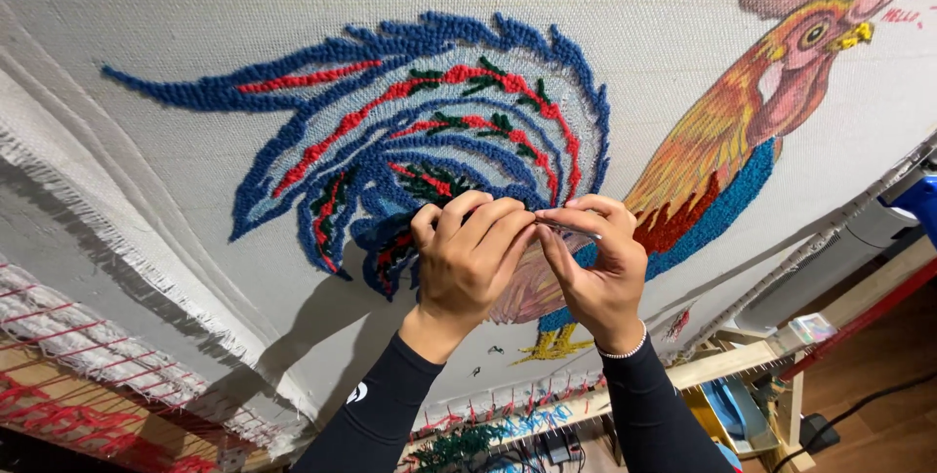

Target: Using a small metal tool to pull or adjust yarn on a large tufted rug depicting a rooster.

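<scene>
Landmark: the tufted rooster tail (429, 131) on the stretched backing cloth (195, 4). Going left to right from it.

Left of the tail: frayed cloth edge (127, 258), folded over; below that, red yarn strands (68, 405) wound along the wooden frame (703, 368).

At the tail's lower edge: left hand (467, 263), fingers curled, tips pressed against the pile where blue, red and green loops meet. It looks closed on yarn there, but what exactly sits between the fingertips can't be made out.

Just right of it, touching fingertip to fingertip: right hand (600, 263), pinched shut on a thin metal tool (566, 229), likely a needle or small snips; too small to tell. The tool tip points left into the left hand's fingers, so the work spot lies right between both grips, at the tail's bottom border.

Right of the tail: painted rooster body (722, 161), untufted, orange and blue, head at the upper right.

Handling, as judgement: yarn loops are soft, light and easily pulled out; take them close to the cloth, a strand at a time. The cloth is taut and tolerates light finger pressure. The tool is stiff, thin and slippery; a pinch near mid-shaft suits it.
</scene>
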